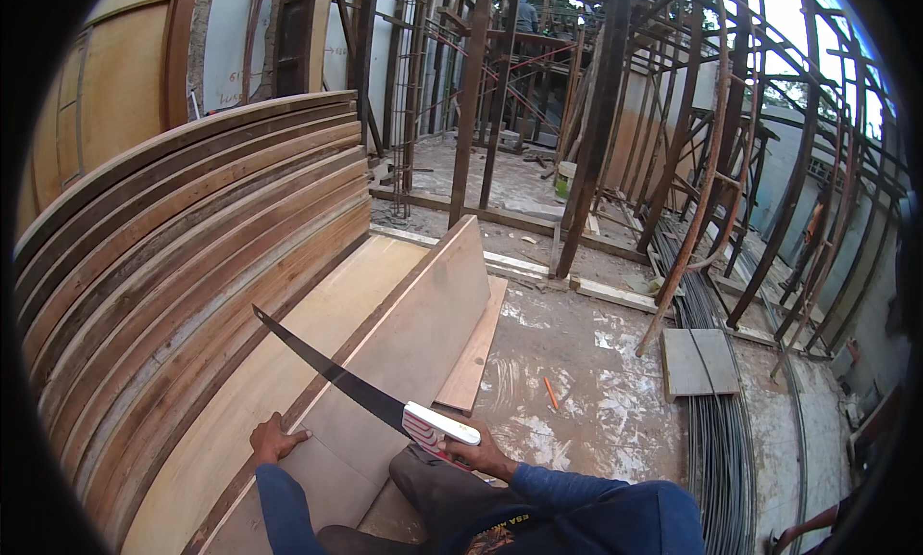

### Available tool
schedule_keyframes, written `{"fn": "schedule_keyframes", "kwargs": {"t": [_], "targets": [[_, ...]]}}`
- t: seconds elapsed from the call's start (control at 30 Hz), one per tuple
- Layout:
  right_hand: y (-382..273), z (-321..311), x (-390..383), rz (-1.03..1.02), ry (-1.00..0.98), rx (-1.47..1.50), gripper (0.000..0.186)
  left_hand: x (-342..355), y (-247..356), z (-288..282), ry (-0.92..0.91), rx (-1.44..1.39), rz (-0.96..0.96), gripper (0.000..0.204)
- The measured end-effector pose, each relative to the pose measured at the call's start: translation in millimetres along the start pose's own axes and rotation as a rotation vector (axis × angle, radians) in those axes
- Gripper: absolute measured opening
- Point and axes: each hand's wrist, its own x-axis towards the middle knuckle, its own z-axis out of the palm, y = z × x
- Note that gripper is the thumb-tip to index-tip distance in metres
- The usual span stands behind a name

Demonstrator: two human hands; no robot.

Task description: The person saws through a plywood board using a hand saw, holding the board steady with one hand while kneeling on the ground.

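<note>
My right hand (488,453) grips the white and red handle of a handsaw (361,390). Its long dark blade points forward and left, passing over the top edge of a plywood panel (413,320) that stands tilted on its long side. My left hand (277,440) clasps that panel's edge, the thumb on its face near a thin line across the wood. My knee is beside the panel. A paler plywood strip (375,271) lies behind it, and a smaller board (474,348) lies on the floor at its far right.
Several timber-edged panels (192,228) stand stacked at left. An orange stick (550,394) lies on the stained floor. On the right, a grey slab (699,363) rests across a bundle of steel rods (713,459). Wooden props (601,123) rise ahead; a person (526,17) is far behind them.
</note>
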Motion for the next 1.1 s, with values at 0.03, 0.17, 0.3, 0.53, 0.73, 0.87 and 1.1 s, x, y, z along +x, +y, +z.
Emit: {"fn": "schedule_keyframes", "kwargs": {"t": [0.03, 0.17, 0.3, 0.53, 0.73, 0.87, 1.1], "targets": [[1, 5, -6, -0.042, 0.025, -0.035, 0.062, -2, -3, -1, -0.021, 0.023, 0.060, 0.088], [-10, 46, -5, 0.000, 0.005, 0.001, 0.061, -8, -43, 2, 0.103, -0.023, 0.004, 0.083], [-13, 61, -8, -0.062, 0.062, -0.017, 0.060, -2, -41, 8, 0.147, -0.054, 0.005, 0.081], [-7, 65, -23, 0.057, 0.065, 0.007, 0.060, -3, -38, -1, 0.093, -0.020, -0.012, 0.083], [-10, 51, -30, -0.143, 0.073, -0.101, 0.058, 2, -20, -1, 0.070, 0.031, -0.009, 0.091], [7, 32, -37, -0.038, 0.067, -0.031, 0.062, 8, -24, 2, -0.005, 0.047, -0.024, 0.084], [43, 32, -41, -0.120, -0.105, -0.099, 0.059, -22, -35, 2, 0.072, 0.051, -0.103, 0.088]]}}
